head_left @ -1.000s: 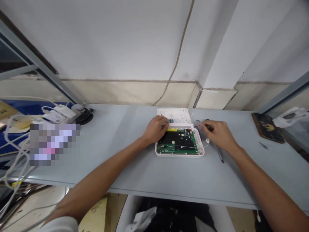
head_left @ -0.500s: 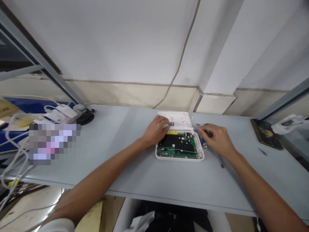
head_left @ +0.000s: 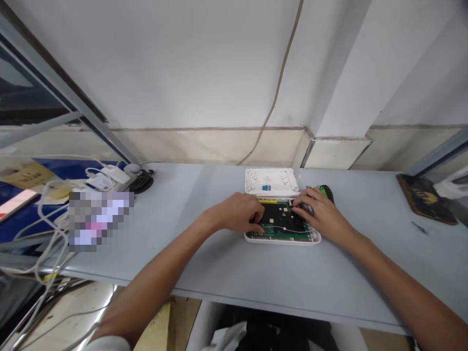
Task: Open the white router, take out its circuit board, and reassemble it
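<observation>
A white device casing (head_left: 283, 241) lies opened on the bench, with a green circuit board (head_left: 305, 236) inside it, black sheet over its middle and a yellow part along the back edge. My left hand (head_left: 243, 213) is closed over the board's left end, thumb at the front and fingers curled. At the board's right back part, my right hand (head_left: 318, 209) has its thumb and fingertips drawn together on something small and dark that I cannot make out. A black and green tool handle (head_left: 327, 193) shows just behind this hand; its other end is hidden.
Behind the casing lies its white perforated cover (head_left: 272, 180) with a blue part. White chargers (head_left: 100, 181) and tangled cables are at the left. A dark pad (head_left: 426, 200) and a small pointed tool (head_left: 420, 227) lie at the right. The wall closes off the back.
My left hand has come down from the cover side onto the board's left end. My right hand has moved from beside the casing onto the board's right part. The view has shifted slightly.
</observation>
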`<state>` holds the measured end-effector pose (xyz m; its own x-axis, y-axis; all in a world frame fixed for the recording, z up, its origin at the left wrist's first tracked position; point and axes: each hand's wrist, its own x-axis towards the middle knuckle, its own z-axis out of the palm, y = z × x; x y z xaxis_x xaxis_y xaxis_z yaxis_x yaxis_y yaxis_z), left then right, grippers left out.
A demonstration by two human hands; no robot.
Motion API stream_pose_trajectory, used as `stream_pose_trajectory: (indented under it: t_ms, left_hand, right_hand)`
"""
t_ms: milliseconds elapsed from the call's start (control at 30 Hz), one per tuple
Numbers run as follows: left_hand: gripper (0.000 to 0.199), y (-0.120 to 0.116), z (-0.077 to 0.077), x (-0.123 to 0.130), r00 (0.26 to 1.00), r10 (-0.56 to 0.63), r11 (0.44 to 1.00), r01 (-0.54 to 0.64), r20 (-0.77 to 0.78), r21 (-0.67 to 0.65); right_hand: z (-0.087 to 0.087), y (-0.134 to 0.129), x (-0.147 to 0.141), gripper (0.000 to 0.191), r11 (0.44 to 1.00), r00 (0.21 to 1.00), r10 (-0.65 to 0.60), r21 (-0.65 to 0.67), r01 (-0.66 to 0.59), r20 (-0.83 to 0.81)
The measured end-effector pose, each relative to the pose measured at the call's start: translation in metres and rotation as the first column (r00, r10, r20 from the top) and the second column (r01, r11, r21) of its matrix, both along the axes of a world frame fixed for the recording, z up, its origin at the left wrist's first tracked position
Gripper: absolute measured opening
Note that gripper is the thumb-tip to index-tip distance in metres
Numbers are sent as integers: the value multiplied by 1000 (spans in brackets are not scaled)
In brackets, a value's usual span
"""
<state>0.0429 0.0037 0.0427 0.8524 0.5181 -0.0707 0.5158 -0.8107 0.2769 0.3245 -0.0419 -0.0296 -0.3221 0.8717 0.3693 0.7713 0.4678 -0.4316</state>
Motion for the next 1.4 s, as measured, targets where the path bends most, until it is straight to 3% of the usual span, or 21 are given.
stream_pose_trajectory:
  t_ms: [467, 800, 900, 967, 1100, 1300, 1400]
  left_hand:
    - [17, -7, 3, 5, 998, -56, 996, 56, -3, 65]
    - [12, 2, 6, 3, 997, -64, 988, 71, 53, -138]
    - [13, 7, 11, -1, 988, -44, 984, 69, 151, -164]
    - [15, 12, 11, -4, 961, 23, 994, 8, 275, -112]
    - [15, 25, -2, -7, 910, 162, 985, -171, 382, -12]
    - [15, 26, -21, -3, 941, 151, 988, -153, 302, -16]
    - [15, 22, -28, 3, 937, 187, 978, -205, 295, 32]
  right_hand:
    - [0, -1, -8, 11, 995, 994, -25, 102, 14, 104]
    - [8, -5, -11, 9, 995, 992, -48, 94, 37, 116]
    - [7, -6, -11, 5, 996, 996, -48, 80, 42, 71]
    - [6, -5, -11, 4, 996, 998, -49, 80, 46, 41]
    - [3, -4, -10, 11, 996, 1000, -27, 88, 25, 12]
    - [0, -3, -9, 21, 990, 999, -20, 140, 13, 49]
    - [-1, -4, -9, 24, 989, 998, -31, 149, 24, 49]
